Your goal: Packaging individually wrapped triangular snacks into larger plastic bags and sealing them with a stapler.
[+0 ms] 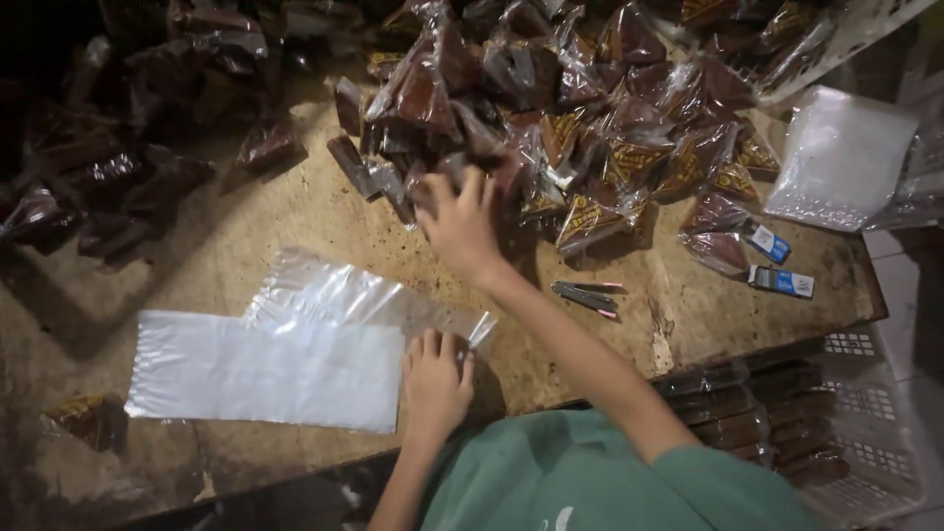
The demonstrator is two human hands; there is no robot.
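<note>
A: Hand status?

B: I see the left hand (436,385) flat, fingers spread, pressing the clear plastic bag (324,339). The right hand (462,224), fingers open, touches the wrapped brown packets (551,128) beyond it.

Pretty dim setup here, most of the light lands on the middle of a worn wooden table (295,211) with a scuffed, stained top. Left of the table it fades into shadow. Right of the table there's pale tiled floor (900,280).
</note>
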